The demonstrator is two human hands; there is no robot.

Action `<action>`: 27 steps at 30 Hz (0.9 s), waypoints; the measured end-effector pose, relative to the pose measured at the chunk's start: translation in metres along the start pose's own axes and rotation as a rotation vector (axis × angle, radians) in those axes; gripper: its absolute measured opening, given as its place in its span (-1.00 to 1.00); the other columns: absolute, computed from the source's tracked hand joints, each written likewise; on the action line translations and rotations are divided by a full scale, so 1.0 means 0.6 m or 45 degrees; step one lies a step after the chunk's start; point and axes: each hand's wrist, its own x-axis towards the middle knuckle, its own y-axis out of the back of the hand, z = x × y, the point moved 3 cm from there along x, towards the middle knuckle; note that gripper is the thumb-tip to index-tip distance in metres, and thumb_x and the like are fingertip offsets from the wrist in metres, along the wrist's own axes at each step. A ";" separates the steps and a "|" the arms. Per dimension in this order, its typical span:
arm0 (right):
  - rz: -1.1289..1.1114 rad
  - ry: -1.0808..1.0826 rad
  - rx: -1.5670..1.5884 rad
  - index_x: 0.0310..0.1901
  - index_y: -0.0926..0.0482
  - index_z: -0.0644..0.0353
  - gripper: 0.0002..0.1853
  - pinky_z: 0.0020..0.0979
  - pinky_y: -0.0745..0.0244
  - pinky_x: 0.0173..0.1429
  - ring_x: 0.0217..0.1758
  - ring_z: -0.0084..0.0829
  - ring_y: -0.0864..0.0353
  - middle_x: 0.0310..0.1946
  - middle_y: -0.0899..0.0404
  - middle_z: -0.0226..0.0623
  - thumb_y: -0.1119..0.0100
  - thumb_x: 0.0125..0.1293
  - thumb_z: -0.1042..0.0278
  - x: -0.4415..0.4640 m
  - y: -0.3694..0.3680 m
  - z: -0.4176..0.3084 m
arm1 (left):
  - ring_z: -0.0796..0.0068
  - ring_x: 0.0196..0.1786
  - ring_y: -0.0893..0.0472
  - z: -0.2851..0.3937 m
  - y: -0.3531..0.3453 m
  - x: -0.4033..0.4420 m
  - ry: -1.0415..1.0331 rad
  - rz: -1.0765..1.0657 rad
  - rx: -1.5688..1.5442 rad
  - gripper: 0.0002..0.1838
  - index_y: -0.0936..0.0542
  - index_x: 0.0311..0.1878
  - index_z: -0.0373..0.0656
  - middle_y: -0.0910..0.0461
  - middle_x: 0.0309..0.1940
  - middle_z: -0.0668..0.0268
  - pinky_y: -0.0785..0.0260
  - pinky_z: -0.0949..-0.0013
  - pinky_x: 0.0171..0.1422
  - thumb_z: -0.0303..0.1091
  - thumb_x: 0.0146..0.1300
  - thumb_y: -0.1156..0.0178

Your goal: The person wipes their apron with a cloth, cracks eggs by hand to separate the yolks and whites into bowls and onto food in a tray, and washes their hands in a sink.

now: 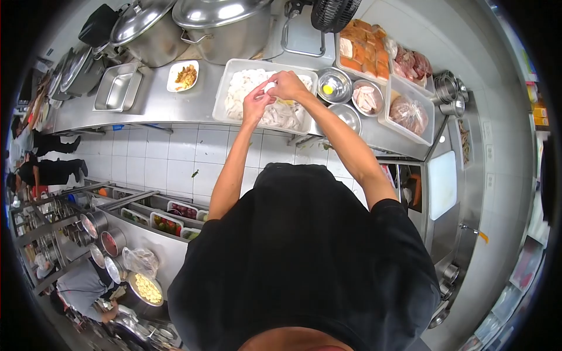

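Observation:
Both hands are raised together over a large white plastic tub [222, 105] on the steel counter. Pale, whitish pieces of food [241, 85] fill the tub. My left hand [256, 102] has its fingers pinched around a small white piece [270, 87]. From the right, my right hand [288, 86] bends over the same piece, its fingers closed against it. Just right of the tub stands a steel bowl [334, 85] with something yellow inside. Beside that, another bowl holds pale pink pieces [365, 99].
Large lidded pots [225, 32], a steel pan [117, 88] and a white dish [183, 76] stand left and behind. Orange blocks [363, 50] and bagged meat [408, 114] are at the right. A co-worker [85, 286] is lower left; others stand far left.

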 end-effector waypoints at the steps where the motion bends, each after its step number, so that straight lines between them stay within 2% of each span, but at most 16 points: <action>1: -0.027 -0.007 -0.007 -0.04 -0.72 0.16 -0.50 -0.18 -0.57 0.11 -0.08 -0.01 -0.70 -0.23 -0.71 0.05 -0.38 -0.06 0.13 0.002 -0.002 0.001 | 0.30 -0.16 -0.73 -0.004 0.002 0.002 0.005 -0.022 -0.039 -0.55 -0.46 0.32 -0.23 -0.61 -0.10 0.08 -0.64 0.37 -0.02 -0.54 0.37 -0.14; 6: -0.074 0.043 -0.070 -0.06 -0.73 0.14 -0.55 -0.21 -0.60 0.05 -0.13 -0.07 -0.72 -0.27 -0.70 0.08 -0.36 -0.02 0.15 0.026 -0.008 0.007 | 0.26 -0.13 -0.73 -0.017 0.008 0.007 0.084 -0.010 -0.190 -0.56 -0.44 0.34 -0.25 -0.62 -0.09 0.07 -0.64 0.34 0.02 -0.53 0.40 -0.10; 9: -0.312 -0.053 0.079 -0.05 -0.73 0.17 -0.60 -0.31 -0.66 -0.10 -0.20 -0.27 -0.76 -0.31 -0.71 0.04 -0.34 0.06 0.21 0.041 0.003 0.011 | 0.24 -0.09 -0.72 -0.029 0.015 0.013 0.130 0.020 -0.265 -0.55 -0.41 0.36 -0.26 -0.62 -0.06 0.05 -0.63 0.32 0.05 -0.51 0.42 -0.08; 12: -0.390 -0.286 0.448 -0.01 -0.70 0.20 -0.65 -0.46 -0.66 -0.23 -0.23 -0.46 -0.75 -0.27 -0.73 -0.10 -0.29 0.19 0.25 0.043 0.018 0.023 | 0.23 -0.06 -0.71 -0.036 0.023 0.018 0.170 0.003 -0.368 -0.53 -0.36 0.39 -0.25 -0.62 -0.04 0.06 -0.61 0.31 0.09 -0.49 0.44 -0.05; 15: -0.392 -0.341 0.746 0.03 -0.67 0.21 -0.67 -0.49 -0.66 -0.24 -0.24 -0.49 -0.72 -0.21 -0.70 -0.24 -0.23 0.29 0.24 0.049 0.012 0.053 | 0.22 -0.03 -0.70 -0.039 0.024 0.027 0.185 -0.057 -0.461 -0.52 -0.33 0.41 -0.24 -0.63 -0.02 0.08 -0.59 0.30 0.12 -0.47 0.45 -0.05; 21: -0.172 -0.477 1.123 0.11 -0.59 0.21 -0.66 -0.48 -0.65 -0.18 -0.13 -0.52 -0.66 -0.12 -0.62 -0.30 -0.15 0.39 0.24 0.028 0.035 0.117 | 0.23 0.04 -0.66 -0.058 0.032 0.030 0.175 -0.104 -0.549 -0.51 -0.34 0.41 -0.18 -0.60 0.07 0.11 -0.48 0.22 0.25 -0.40 0.45 -0.09; 26: 0.092 -0.293 1.558 0.24 -0.50 0.18 -0.63 -0.53 -0.61 -0.12 -0.05 -0.55 -0.63 -0.02 -0.60 -0.38 -0.01 0.45 0.35 -0.182 0.113 0.167 | 0.17 0.15 -0.60 -0.063 0.044 0.041 0.237 -0.106 -0.364 -0.48 -0.29 0.43 -0.16 -0.54 0.16 0.10 -0.44 0.28 0.28 -0.43 0.43 -0.08; 27: 0.192 -0.364 1.695 0.27 -0.49 0.17 -0.61 -0.54 -0.60 -0.07 -0.01 -0.56 -0.62 0.05 -0.58 -0.39 0.00 0.45 0.37 -0.246 0.116 0.189 | 0.17 0.17 -0.59 -0.061 0.044 0.042 0.262 -0.107 -0.395 -0.47 -0.28 0.44 -0.17 -0.51 0.20 0.11 -0.44 0.29 0.27 -0.44 0.43 -0.06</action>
